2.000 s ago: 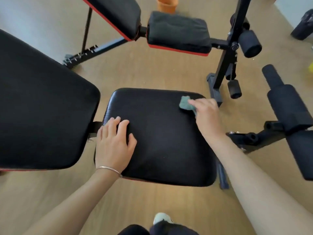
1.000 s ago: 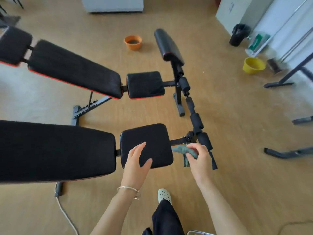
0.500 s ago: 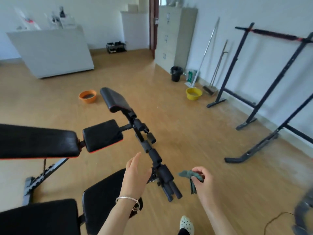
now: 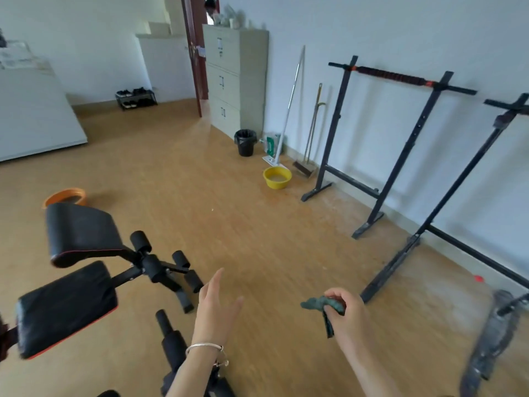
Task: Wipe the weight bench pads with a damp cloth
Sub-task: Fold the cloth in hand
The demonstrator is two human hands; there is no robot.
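The right hand (image 4: 347, 318), low and right of centre, pinches a crumpled grey-green cloth (image 4: 319, 305) between curled fingers and thumb, with a tail hanging below the palm. The left hand (image 4: 217, 308), at bottom centre, holds nothing. Its fingers are straight and spread over bare floor. Neither hand touches a pad: the black vinyl seat pad with red edging (image 4: 65, 308) sits at lower left, and the curved black upholstered pad (image 4: 80, 233) is above it. The view faces the yellow plastic basin (image 4: 277, 179) by the wall, so the step is probably a rinse. To do it well, wet the cloth and wring it until merely damp. Then fold it flat so a broad face meets the vinyl — the free hand can steady the pad.
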